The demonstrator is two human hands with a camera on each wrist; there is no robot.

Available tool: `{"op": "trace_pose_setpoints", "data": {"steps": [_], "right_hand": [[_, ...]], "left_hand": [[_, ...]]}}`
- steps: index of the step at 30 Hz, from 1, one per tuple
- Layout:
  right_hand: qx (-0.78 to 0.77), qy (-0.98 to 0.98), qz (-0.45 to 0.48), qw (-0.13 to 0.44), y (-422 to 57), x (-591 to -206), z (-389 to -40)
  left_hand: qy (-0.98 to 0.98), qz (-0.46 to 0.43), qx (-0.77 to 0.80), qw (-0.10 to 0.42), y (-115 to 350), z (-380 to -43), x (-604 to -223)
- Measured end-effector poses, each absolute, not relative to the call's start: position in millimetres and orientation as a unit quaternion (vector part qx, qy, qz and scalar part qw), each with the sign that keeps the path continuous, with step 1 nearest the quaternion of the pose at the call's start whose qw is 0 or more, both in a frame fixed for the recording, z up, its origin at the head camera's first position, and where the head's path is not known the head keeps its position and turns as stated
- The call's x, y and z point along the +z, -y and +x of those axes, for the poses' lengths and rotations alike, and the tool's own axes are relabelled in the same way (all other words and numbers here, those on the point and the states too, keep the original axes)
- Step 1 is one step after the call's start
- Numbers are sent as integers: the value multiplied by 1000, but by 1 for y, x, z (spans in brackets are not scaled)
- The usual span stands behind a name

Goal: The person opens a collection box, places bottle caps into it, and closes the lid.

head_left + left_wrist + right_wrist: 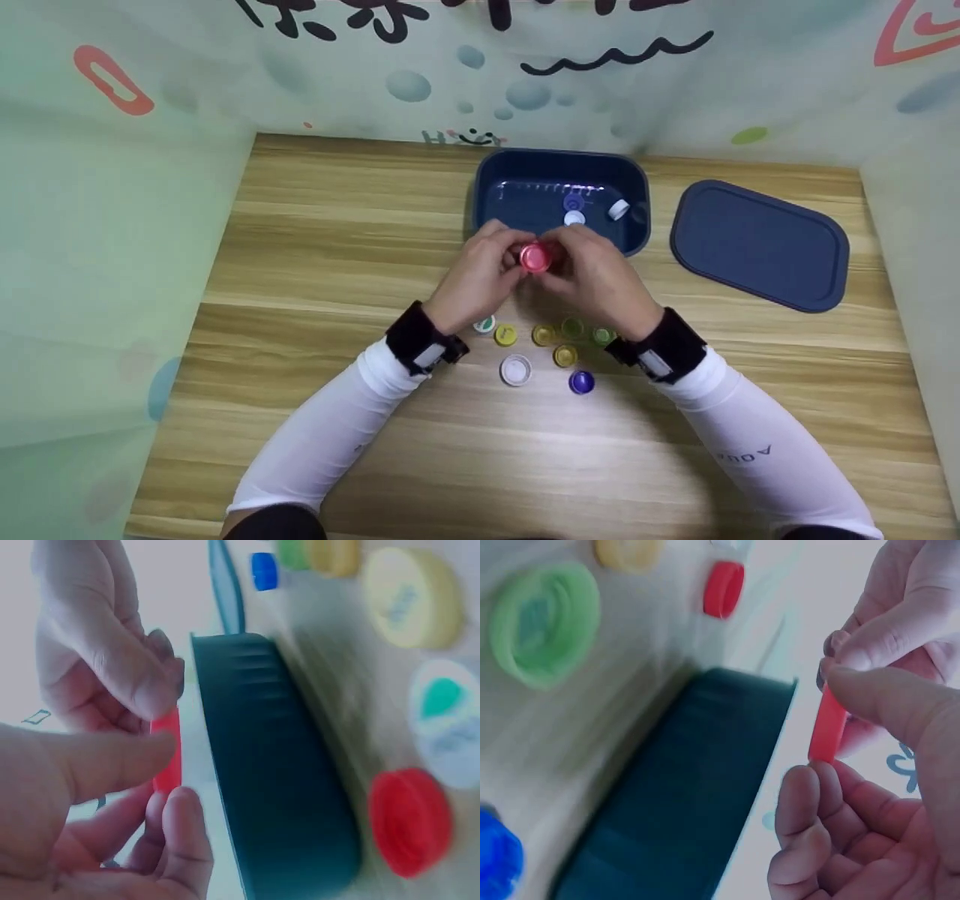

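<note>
Pinching smooth, round red plastic cap [535, 257] at opposite edges with fingers of left hand [476, 276] and right hand [602, 281], above wood-grain table [337, 255].

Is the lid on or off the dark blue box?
Off: in the head view the lid lies on the wooden table, right of the box, whose open top shows caps inside.

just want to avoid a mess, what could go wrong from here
The red cap is pinched between the left hand and the right hand, so it might slip free. In the head view it shows by the near edge of the blue box, so a drop might miss. Lowered wrists might nudge the green cap beside the right wristband.
</note>
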State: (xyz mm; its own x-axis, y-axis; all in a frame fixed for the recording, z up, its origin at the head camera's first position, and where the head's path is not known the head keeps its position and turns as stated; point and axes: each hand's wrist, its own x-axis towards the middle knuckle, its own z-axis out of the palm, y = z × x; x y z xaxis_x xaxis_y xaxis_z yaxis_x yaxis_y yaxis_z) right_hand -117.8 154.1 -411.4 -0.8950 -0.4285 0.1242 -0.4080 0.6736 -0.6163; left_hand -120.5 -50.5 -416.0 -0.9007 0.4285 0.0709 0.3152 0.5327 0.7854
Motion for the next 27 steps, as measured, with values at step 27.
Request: {"op": "trace_pose_setpoints", "data": {"steps": [27], "right_hand": [[-382,-914,-117,69,-169,-414,-181]], "left_hand": [[-809,106,574,71,32,-183,-418]]}}
